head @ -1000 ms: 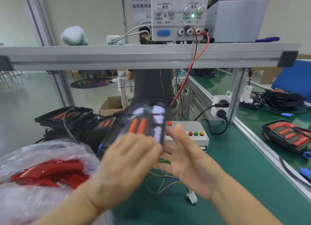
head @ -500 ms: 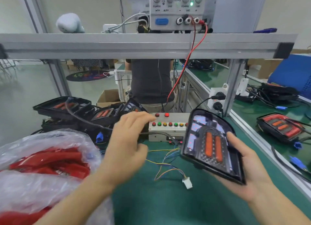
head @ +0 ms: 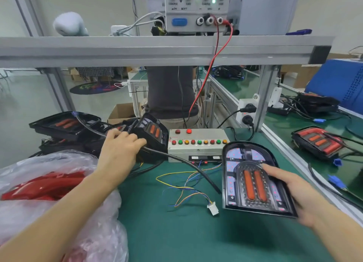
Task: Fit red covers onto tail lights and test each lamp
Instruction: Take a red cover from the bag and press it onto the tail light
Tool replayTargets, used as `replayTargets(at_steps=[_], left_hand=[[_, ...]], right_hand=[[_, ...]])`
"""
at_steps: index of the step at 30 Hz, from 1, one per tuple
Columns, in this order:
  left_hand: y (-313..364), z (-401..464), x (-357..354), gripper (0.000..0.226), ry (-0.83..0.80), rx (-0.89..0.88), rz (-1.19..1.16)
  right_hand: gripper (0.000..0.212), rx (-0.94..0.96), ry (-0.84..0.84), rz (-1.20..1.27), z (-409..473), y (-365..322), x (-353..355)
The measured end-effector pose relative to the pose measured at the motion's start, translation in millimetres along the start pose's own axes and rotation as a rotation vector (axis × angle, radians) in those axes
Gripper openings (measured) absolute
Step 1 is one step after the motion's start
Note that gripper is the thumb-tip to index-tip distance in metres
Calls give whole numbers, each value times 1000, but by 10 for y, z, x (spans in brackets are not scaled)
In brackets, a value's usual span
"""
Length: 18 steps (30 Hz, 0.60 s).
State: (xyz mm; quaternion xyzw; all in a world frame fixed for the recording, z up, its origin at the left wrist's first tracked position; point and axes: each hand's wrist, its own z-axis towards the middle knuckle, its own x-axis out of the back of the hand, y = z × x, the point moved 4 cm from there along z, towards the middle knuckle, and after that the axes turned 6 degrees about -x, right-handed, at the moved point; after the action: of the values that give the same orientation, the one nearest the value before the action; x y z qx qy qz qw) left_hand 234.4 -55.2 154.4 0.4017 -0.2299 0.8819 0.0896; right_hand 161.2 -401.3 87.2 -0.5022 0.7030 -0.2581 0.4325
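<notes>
My right hand [head: 298, 193] holds a black tail light [head: 253, 179] with two orange strips, face up just above the green bench, thumb on its face. My left hand [head: 119, 146] grips the light's black cable [head: 176, 157] beside a pile of bare tail lights [head: 151, 132]. A clear bag of red covers [head: 45, 185] lies at the left. The grey test box [head: 196, 142] with its row of coloured buttons stands behind the held light. Its loose coloured wires end in a white plug [head: 213, 208] on the mat.
A power supply [head: 196, 8] with a red lead sits on the aluminium shelf [head: 157, 49] overhead. A red-covered tail light [head: 318, 142] lies on the neighbouring bench at right. A person stands behind the bench. An upright post [head: 265, 96] carries sockets.
The tail light passed from in front of both hands to my right hand and came down to the right. My left hand went left to the pile and took hold of the cable.
</notes>
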Motion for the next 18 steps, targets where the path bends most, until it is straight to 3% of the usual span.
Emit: replayTargets(at_steps=[3,5,9,14,16,18], left_hand=[[161,0,211,32,229,-106,-44],[275,5,289,32,280,-170,-116],[228,-92,102,34,105,-200,-224],[213,-377,-234,40,-482,-347,-186],[104,-427,-102,36,-395,-303,-265],[-111,-460,90,33,-238,-144,-358]], right_hand=[[33,-56,118,-74,153,72,97],[31,-87,162,-104,233,125,140],[31,-116,172,-142,312,156,164],[29,-48,133,-375,295,145,31],[27,40,150,-483,287,139,-5],[25,98,153,-569,265,164,-60]])
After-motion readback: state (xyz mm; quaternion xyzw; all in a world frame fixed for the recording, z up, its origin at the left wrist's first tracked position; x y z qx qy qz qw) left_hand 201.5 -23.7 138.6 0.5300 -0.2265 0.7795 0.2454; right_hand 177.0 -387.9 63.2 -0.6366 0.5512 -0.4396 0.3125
